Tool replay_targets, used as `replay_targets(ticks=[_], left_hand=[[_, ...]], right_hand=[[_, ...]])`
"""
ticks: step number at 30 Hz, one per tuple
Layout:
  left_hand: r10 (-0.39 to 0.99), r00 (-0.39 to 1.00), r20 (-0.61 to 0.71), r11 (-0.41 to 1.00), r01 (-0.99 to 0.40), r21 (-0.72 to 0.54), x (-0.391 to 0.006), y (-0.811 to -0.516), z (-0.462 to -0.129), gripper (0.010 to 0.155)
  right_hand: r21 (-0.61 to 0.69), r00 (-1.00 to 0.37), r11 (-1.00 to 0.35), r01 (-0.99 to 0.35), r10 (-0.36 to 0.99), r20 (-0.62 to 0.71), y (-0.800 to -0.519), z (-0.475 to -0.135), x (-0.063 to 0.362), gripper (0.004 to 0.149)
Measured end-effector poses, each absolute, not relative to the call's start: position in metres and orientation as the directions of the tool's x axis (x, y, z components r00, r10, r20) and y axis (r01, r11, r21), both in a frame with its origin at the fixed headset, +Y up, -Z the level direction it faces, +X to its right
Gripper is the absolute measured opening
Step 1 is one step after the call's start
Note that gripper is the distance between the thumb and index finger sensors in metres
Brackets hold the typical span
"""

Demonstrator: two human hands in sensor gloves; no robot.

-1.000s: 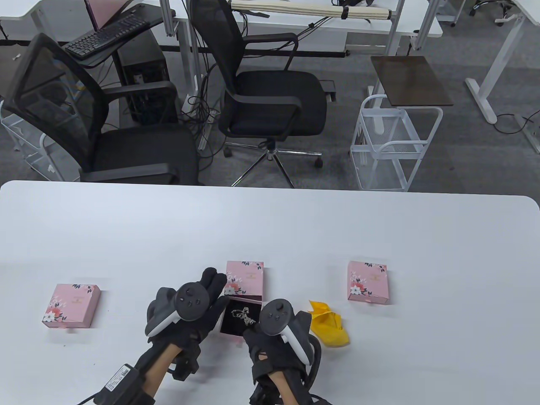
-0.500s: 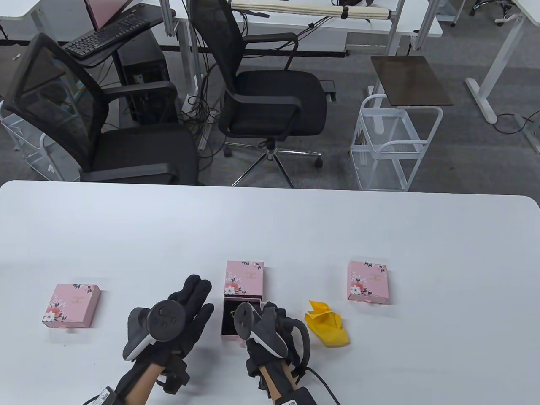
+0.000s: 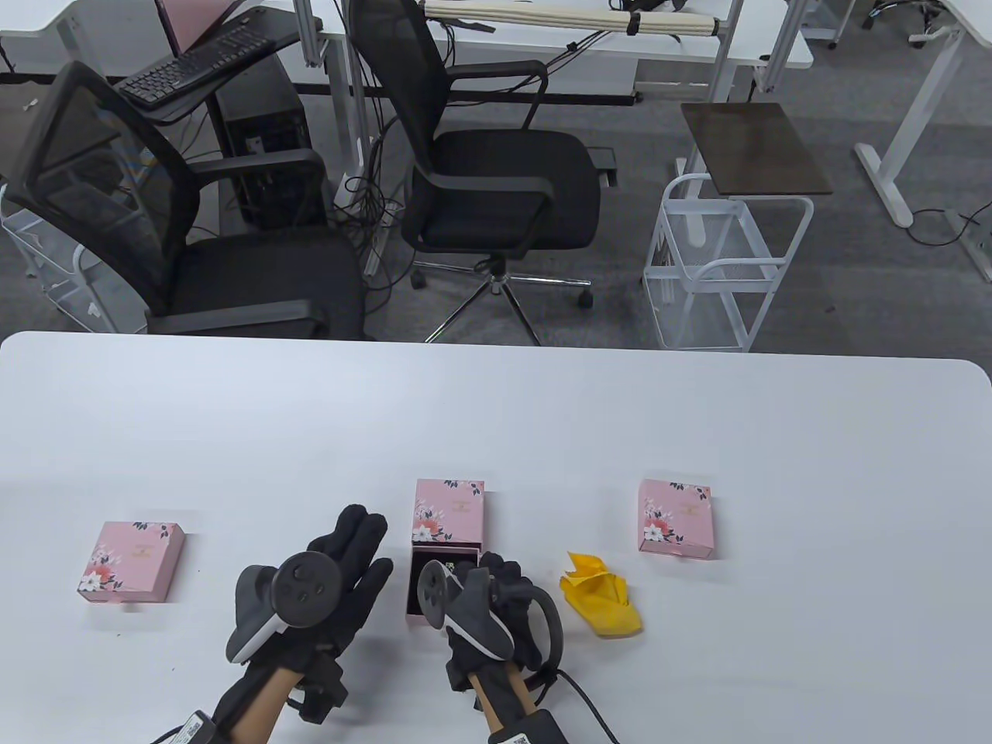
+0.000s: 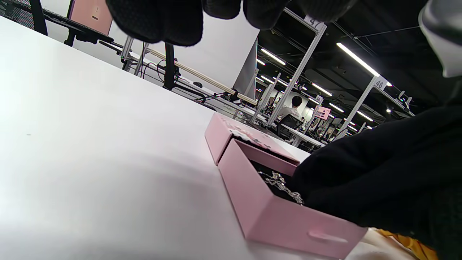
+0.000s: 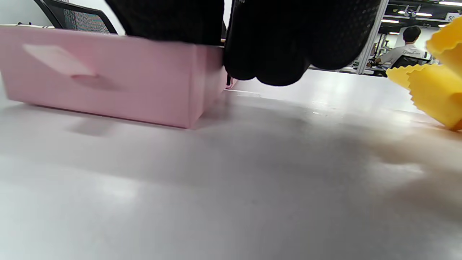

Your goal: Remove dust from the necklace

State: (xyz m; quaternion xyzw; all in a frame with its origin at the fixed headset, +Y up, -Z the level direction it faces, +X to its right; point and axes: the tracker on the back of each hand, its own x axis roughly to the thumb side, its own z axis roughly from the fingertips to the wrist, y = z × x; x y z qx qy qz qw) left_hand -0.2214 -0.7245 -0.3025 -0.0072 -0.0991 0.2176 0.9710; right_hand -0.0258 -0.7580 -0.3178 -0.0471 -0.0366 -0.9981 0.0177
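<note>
A pink floral box stands in front of me, its drawer (image 3: 422, 604) pulled out of the sleeve (image 3: 449, 508) toward me. A silver necklace (image 4: 279, 182) lies on the drawer's black lining. My right hand (image 3: 484, 589) reaches into the drawer from the right, its fingers (image 4: 346, 180) curled down onto the chain, which runs under them. In the right wrist view those fingertips (image 5: 274, 47) hang over the drawer's pink wall (image 5: 108, 83). My left hand (image 3: 353, 550) hovers left of the drawer with straight fingers, holding nothing.
A crumpled yellow cloth (image 3: 604, 597) lies just right of my right hand. Two closed pink boxes sit on the white table, one at the left (image 3: 132, 562) and one at the right (image 3: 674, 518). Office chairs stand beyond the table's far edge.
My left hand drew back from the drawer to the left and stopped. My right hand rolled over and reached into the drawer, now covering most of the necklace.
</note>
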Motion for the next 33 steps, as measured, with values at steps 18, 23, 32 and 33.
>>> replay_targets(ticks=[18, 23, 32, 33], left_hand=[[0.432, 0.882, 0.187, 0.901, -0.430, -0.052, -0.223, -0.724, -0.302, 0.061], [0.438, 0.880, 0.184, 0.898, -0.436, -0.052, -0.224, -0.724, -0.303, 0.062], [0.452, 0.872, 0.189, 0.891, -0.450, -0.054, -0.224, -0.724, -0.305, 0.062], [0.450, 0.873, 0.189, 0.892, -0.448, -0.057, -0.224, -0.724, -0.305, 0.063]], right_hand=[[0.036, -0.984, -0.998, -0.049, 0.054, 0.171, -0.756, -0.316, -0.015, 0.041], [-0.066, -0.973, -0.988, -0.137, 0.122, 0.193, -0.735, -0.312, -0.010, 0.042], [-0.199, -0.930, -0.926, -0.320, 0.268, 0.251, -0.675, -0.306, -0.005, 0.042], [-0.210, -0.926, -0.920, -0.331, 0.275, 0.259, -0.667, -0.306, -0.005, 0.042]])
